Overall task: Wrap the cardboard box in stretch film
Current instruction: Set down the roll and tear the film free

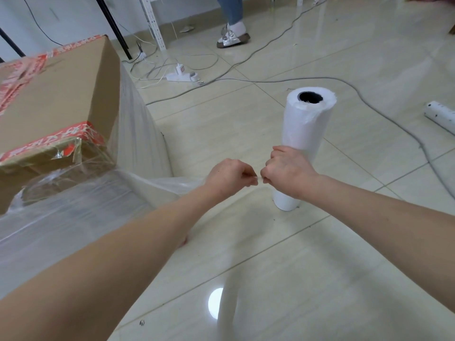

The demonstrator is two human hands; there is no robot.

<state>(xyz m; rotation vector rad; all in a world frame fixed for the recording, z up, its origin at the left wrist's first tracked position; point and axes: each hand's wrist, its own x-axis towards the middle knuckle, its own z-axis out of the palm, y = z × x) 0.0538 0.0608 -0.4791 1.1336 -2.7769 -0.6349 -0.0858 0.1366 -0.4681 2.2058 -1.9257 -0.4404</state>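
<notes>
The cardboard box (pixel 56 94) sits at my left on the glossy tiled floor (pixel 320 242), red tape along its edges, its sides sheathed in clear stretch film (pixel 133 134). A gathered tail of that film runs from the box's near corner to my hands. My left hand (pixel 229 177) and right hand (pixel 288 172) are both pinched tight on it, fingertips nearly touching. Just behind my right hand the film roll (pixel 305 143) stands upright. Beyond lie cables and a power strip (pixel 183 75).
</notes>
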